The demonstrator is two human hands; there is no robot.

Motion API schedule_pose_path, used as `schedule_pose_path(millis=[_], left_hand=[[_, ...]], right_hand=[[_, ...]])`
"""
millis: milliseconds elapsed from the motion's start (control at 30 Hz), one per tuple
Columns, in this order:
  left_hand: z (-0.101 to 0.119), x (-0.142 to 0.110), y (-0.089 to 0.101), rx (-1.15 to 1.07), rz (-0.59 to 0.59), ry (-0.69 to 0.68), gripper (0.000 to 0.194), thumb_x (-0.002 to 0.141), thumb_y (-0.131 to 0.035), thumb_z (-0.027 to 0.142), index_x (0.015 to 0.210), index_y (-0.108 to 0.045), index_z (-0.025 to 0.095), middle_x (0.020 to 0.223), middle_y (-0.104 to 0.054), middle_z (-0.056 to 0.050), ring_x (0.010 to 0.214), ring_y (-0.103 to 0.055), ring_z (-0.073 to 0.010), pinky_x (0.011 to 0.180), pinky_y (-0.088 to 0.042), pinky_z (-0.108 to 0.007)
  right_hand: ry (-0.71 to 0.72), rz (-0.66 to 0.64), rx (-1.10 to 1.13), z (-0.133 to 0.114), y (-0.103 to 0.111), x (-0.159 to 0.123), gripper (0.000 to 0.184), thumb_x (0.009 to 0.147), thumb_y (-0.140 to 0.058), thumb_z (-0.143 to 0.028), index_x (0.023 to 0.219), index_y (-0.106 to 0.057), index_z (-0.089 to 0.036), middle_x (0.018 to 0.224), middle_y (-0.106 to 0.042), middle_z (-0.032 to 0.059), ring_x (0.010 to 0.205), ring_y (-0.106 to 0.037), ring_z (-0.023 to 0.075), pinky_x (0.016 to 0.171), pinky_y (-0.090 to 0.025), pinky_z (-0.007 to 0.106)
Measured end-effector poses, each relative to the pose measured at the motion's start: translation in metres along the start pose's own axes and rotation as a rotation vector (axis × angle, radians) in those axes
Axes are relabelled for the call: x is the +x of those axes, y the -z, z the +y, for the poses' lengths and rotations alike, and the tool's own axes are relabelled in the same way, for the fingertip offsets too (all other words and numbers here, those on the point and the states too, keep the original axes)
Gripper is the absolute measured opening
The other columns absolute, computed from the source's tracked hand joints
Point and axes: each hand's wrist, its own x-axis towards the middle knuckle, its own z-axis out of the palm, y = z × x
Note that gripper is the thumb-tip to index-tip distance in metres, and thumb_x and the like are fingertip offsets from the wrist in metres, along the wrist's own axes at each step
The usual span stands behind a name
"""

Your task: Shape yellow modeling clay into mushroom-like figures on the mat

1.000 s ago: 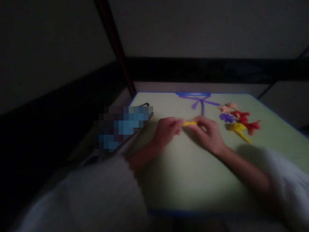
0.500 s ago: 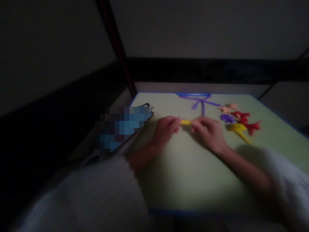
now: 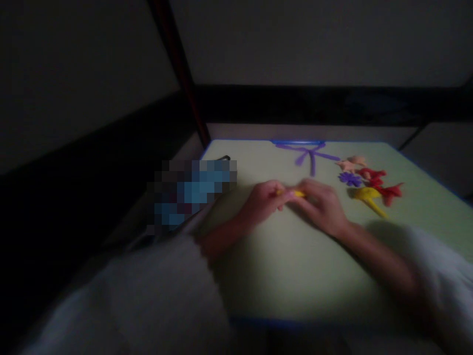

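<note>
A short yellow clay strip [image 3: 300,194] is pinched between my two hands above the middle of the table. My left hand [image 3: 265,199] has its thumb and fingers closed on the strip's left part. At the other end my right hand [image 3: 322,204] grips it, with the thumb below and the fingers curled over the top. The fingertips of both hands nearly meet and hide much of the strip. To the right of my right hand lies a yellow clay piece [image 3: 366,194] with a rounded top and a long stem.
Beside the yellow piece sit a purple clay flower [image 3: 350,179], red clay shapes [image 3: 390,193] and peach clay shapes [image 3: 347,165]. Purple clay strips [image 3: 312,161] lie at the back of the pale table [image 3: 281,276]. A blurred-out device [image 3: 195,190] stands at the left edge.
My left hand has moved right, closer to my right hand, and its thumb now reaches along the yellow strip. Less of the strip shows between the hands. The view has shifted slightly.
</note>
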Motion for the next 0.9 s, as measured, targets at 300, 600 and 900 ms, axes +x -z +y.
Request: schedule_pose_path(millis=[300, 600, 900], left_hand=[[-0.0019, 0.0032, 0.002, 0.062, 0.072, -0.013, 0.02, 0.077, -0.054, 0.03, 0.064, -0.059, 0.015, 0.056, -0.057, 0.001, 0.053, -0.049, -0.0092, 0.052, -0.037, -0.021], [-0.0023, 0.003, 0.0012, 0.095, 0.12, 0.034, 0.034, 0.084, -0.042, 0.037, 0.058, -0.053, 0.016, 0.049, -0.051, 0.002, 0.048, -0.046, -0.0097, 0.051, -0.037, -0.022], [-0.0034, 0.0024, 0.0024, -0.067, 0.204, 0.029, 0.013, 0.079, -0.051, 0.027, 0.074, -0.055, 0.015, 0.065, -0.059, 0.0, 0.058, -0.054, -0.0099, 0.056, -0.041, -0.021]], right_hand=[[-0.108, 0.055, 0.064, -0.0031, -0.0006, 0.0041, 0.029, 0.083, -0.058, -0.042, 0.074, -0.068, -0.017, 0.062, -0.061, 0.0024, 0.057, -0.053, 0.0136, 0.054, -0.039, 0.025], [-0.197, -0.007, 0.045, -0.0038, -0.0014, 0.0037, 0.039, 0.089, -0.048, -0.04, 0.064, -0.065, -0.016, 0.055, -0.059, 0.0011, 0.051, -0.051, 0.0119, 0.051, -0.039, 0.024], [-0.242, 0.118, 0.135, -0.0002, -0.0023, 0.0026, 0.015, 0.081, -0.06, -0.026, 0.087, -0.069, -0.017, 0.079, -0.072, 0.0042, 0.064, -0.063, 0.0153, 0.058, -0.048, 0.026]])
